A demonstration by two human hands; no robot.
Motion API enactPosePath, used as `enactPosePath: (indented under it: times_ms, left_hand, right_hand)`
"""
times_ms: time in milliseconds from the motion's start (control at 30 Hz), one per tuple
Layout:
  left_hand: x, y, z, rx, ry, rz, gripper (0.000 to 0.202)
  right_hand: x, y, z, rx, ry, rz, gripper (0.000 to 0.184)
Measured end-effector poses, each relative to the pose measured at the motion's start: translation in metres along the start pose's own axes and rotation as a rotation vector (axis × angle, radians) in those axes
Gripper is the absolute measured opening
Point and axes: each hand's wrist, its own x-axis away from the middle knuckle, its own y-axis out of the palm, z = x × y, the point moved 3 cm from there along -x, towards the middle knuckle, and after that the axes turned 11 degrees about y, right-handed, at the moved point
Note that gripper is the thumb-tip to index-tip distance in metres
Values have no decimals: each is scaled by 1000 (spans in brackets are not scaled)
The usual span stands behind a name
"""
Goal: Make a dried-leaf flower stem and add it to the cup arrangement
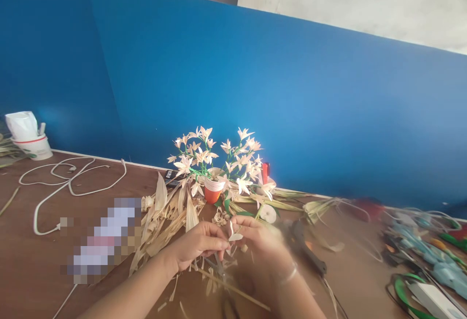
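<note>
My left hand (202,243) is closed, its thumb and fingers pinched together at the left side of a small pale corn husk petal (235,237). My right hand (260,243) pinches the same petal from the right, thumb and forefinger bent around it. Just beyond my hands stands an orange and white paper cup (213,192) holding husk flowers (242,158) on green stems. Dried corn husks (160,226) lie in a heap to the left. Scissors (225,282), partly blurred, rest on the table below my hands among cut scraps.
A black glue gun (306,251) lies right of my right hand. Beside the cup is a white roll (268,213). A white cable (69,180) and a pixelated object (104,241) are at left. Blue and green items (434,256) clutter the right. A blue partition (292,100) stands behind.
</note>
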Motion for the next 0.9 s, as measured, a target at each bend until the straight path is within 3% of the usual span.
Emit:
enactPosePath:
  times_ms: [400,633,800,900]
  left_hand:
    - [-1,-2,-2,6,10,-19,16]
    - [-1,-3,-2,20,35,-8,20]
    - [-1,-3,0,62,53,35,24]
    - [0,-3,2,120,56,83,26]
  right_hand:
    - [1,2,-4,40,-10,-2,27]
    - [8,2,-3,12,-69,158,21]
    - [7,4,-5,-36,-121,178,30]
    - [7,3,-11,-32,-132,227,25]
